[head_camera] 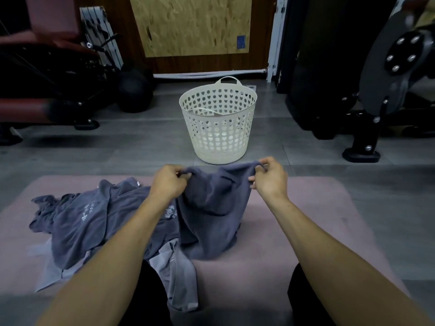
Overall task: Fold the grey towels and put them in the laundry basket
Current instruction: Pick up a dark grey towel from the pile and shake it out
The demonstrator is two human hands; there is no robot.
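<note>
- Your left hand (168, 182) pinches one top corner of a grey towel (211, 208); grip tight, fingers curled round the bunched edge.
- Your right hand (270, 178) pinches the other top corner; same closed grip on the cloth.
- The towel hangs between your hands, upper edge sagging a little, lower part crumpled on the pink mat (317, 208).
- A heap of grey towels (89, 217) lies on the mat to your left, just beside the held one and touching it; white lettering shows on two of them.
- A lighter grey towel (181, 274) trails from the heap toward your legs.
- The laundry basket (219, 128) stands upright on the grey floor (141, 142) beyond the mat, straight ahead of your hands. White, pierced with heart-shaped holes, one handle up at the far rim; no towels visible inside.
- Dark gym machines (353, 78) stand right, a red padded bench (35, 67) left, a black ball (134, 90) beside the bench.
</note>
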